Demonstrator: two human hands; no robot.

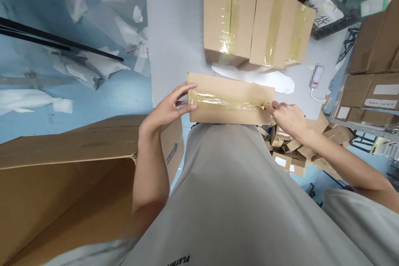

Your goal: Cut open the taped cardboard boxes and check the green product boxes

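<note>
A long cardboard box lies on the table edge right in front of my body, with clear shiny tape running along its top. My left hand grips the left end of this box, fingers over the far corner and thumb on the taped face. At the opposite end, my right hand is closed around a small yellow tool, possibly a box cutter, mostly hidden by the fingers. Its visible tip sits at the tape near the box's right edge.
Taped cardboard boxes stand at the table's back. A large open carton is at my left. On the right are a heap of cardboard pieces, a handheld device with a cord, and shelved boxes.
</note>
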